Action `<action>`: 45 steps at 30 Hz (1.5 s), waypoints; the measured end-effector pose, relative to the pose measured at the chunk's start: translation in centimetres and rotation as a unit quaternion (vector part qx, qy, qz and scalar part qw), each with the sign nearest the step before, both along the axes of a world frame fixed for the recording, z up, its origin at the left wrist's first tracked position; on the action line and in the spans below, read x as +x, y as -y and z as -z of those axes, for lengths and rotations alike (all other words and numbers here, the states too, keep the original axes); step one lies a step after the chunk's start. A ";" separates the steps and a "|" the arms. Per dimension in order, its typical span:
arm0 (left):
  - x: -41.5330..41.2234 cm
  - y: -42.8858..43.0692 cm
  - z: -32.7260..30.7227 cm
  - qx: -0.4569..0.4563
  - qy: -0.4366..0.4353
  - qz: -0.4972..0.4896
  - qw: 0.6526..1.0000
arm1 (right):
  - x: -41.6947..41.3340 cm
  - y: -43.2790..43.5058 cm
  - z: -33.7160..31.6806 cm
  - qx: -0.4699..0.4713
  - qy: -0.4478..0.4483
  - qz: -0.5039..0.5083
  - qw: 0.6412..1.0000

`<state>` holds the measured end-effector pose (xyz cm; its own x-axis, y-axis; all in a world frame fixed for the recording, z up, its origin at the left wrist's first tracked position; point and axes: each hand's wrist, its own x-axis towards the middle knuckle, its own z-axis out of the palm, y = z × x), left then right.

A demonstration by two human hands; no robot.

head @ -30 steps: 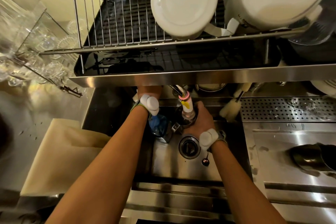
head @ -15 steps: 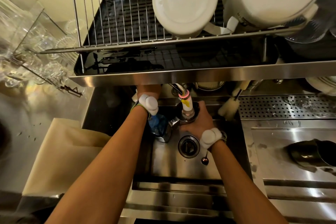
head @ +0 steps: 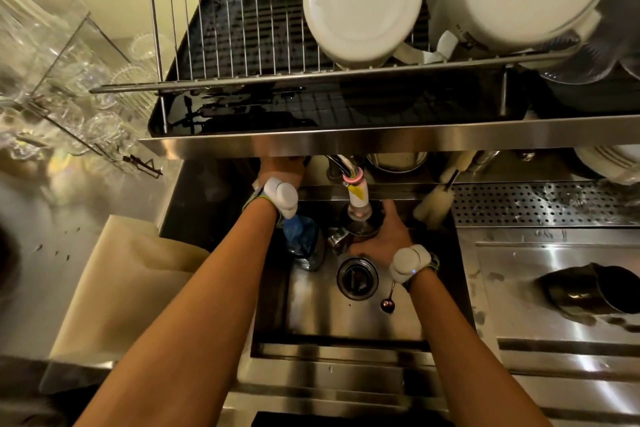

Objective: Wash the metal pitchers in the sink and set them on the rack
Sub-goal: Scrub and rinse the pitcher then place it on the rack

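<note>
Across the upper part of the frame, the wire dish rack with its black drip tray (head: 242, 45) is seen as it was a second earlier: white upturned vessels fill its right side and no pitcher has been set on it. Below it, at centre frame, the stainless steel sink basin (head: 346, 319) is likewise unaltered. At the right edge, a dark metal pitcher lying on its side (head: 595, 291) is left on the steel drainboard, so a second wash is judged to be outstanding. Very little movement is recorded in the hands. The left hand (head: 280, 166) is kept reaching under the shelf lip at upper centre; its fingers are hidden there, so it cannot be told whether anything is grasped. The right hand (head: 384, 239) has only been turned slightly at the wrist, and its fingers are wrapped round the small metal pitcher (head: 360, 230), which is held over the basin directly beneath the white tap nozzle with a pink ring (head: 356, 198). Running water cannot be made out. The rinse is therefore judged to be in progress, with racking not yet begun.
</note>
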<state>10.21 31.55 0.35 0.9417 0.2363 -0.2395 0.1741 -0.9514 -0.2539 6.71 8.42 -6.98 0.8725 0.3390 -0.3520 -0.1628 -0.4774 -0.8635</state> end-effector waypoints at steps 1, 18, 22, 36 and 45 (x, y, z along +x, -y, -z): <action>0.0 -0.1 0.4 0.005 0.047 0.008 0.999 | -0.1 0.1 -0.1 -0.001 0.001 0.000 1.000; -3.3 1.1 -0.8 -0.369 0.289 -0.119 0.875 | -1.2 0.8 0.1 0.063 -0.147 0.043 0.986; -7.1 2.6 0.6 -0.544 0.359 -0.157 0.742 | -2.1 0.5 -0.4 0.087 -0.222 0.039 0.970; -17.8 6.3 4.9 -0.602 0.066 -0.160 0.780 | -6.8 -0.3 0.7 0.167 -0.380 0.063 0.908; -19.8 6.9 6.2 -0.606 0.080 -0.207 0.764 | -8.9 -1.0 0.7 0.266 -0.477 0.122 0.829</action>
<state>-9.55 24.66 -5.83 0.8864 0.2182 -0.4083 0.4605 -0.3267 0.8253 -2.21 9.37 -7.70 0.3483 0.5221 -0.7785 -0.9284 0.0776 -0.3633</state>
